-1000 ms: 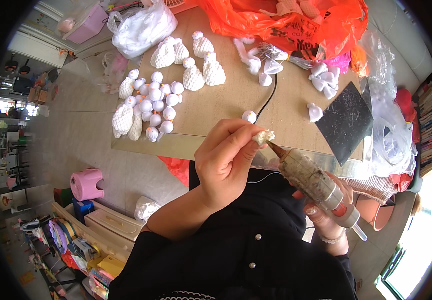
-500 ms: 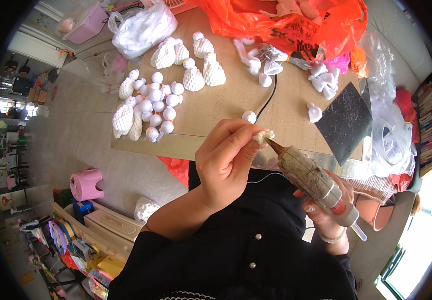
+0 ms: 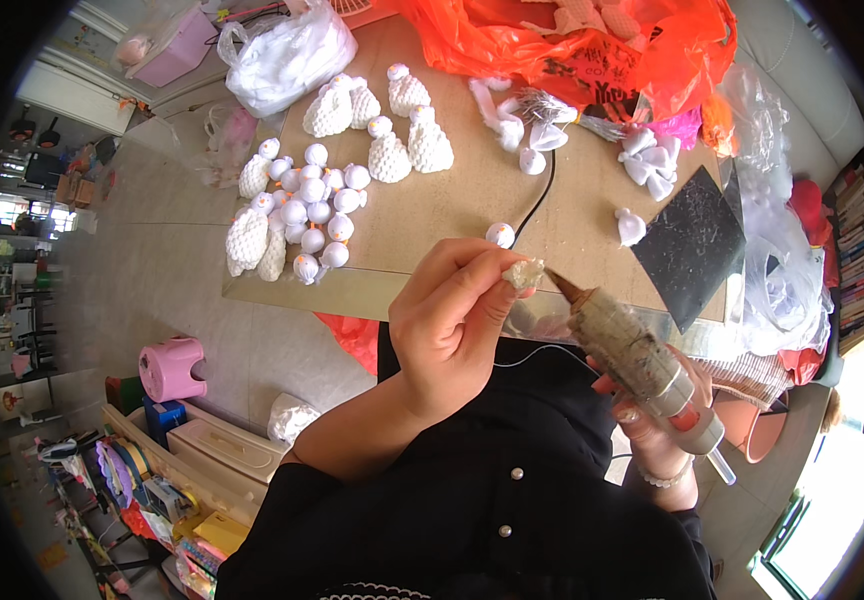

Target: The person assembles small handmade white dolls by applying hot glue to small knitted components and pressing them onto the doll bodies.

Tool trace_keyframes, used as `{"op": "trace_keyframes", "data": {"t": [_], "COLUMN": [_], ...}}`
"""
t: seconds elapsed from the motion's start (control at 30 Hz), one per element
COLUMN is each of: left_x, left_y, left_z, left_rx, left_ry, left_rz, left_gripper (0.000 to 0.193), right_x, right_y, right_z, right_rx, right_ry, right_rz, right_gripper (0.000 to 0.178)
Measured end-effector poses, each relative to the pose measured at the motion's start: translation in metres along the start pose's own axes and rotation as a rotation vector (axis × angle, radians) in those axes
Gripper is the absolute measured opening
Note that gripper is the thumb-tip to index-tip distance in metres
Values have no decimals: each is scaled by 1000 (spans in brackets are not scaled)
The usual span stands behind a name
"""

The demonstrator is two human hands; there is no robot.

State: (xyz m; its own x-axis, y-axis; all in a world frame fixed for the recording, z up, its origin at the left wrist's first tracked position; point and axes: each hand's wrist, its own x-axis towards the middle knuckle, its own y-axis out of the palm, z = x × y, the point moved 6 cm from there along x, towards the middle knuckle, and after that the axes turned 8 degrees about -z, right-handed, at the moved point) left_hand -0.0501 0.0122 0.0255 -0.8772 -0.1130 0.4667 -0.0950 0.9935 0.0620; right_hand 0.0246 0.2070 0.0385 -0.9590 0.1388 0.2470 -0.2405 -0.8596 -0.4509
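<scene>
My left hand [image 3: 452, 325] pinches a small whitish lump [image 3: 524, 273] between thumb and fingertips, above the table's near edge. A worn grey glue gun [image 3: 632, 355] is gripped by my right hand [image 3: 652, 445], with a glue stick poking out of its rear end. Its brown nozzle points at the lump, a small gap apart from it. Just beyond my left fingertips, a white ball [image 3: 499, 235] rests on the table. To the left lie many white balls [image 3: 314, 210] with orange marks, beside several white knitted pieces [image 3: 388, 158], some topped by balls.
On the table [image 3: 512, 210] a black square mat [image 3: 694, 250] lies at the right, near white stuffed bits [image 3: 649, 162]. An orange-red plastic bag [image 3: 592, 50] and a white bag [image 3: 290, 58] stand at the far side. A black cord [image 3: 542, 195] crosses the tabletop. A pink stool [image 3: 173, 369] is on the floor.
The glue gun has drawn back a little to the right, so its nozzle has left the lump. The lump now shows a glossier face. My left hand has barely moved.
</scene>
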Motion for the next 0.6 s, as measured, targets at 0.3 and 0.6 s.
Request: {"op": "trace_keyframes", "data": {"t": [0.3,0.6], "left_x": [-2,-2], "left_y": [0,1], "left_z": [1,2], "left_rx": [-15,-22], "left_ry": [-26,-45], "left_rz": [14,14], "left_gripper": [16,17], "right_x": [3,1], "right_y": [3,5], "right_z": [2,-1], "right_rx": [50,-11], "right_ry": [50,44], "right_rz": [14,85], "right_gripper": [56,79]}}
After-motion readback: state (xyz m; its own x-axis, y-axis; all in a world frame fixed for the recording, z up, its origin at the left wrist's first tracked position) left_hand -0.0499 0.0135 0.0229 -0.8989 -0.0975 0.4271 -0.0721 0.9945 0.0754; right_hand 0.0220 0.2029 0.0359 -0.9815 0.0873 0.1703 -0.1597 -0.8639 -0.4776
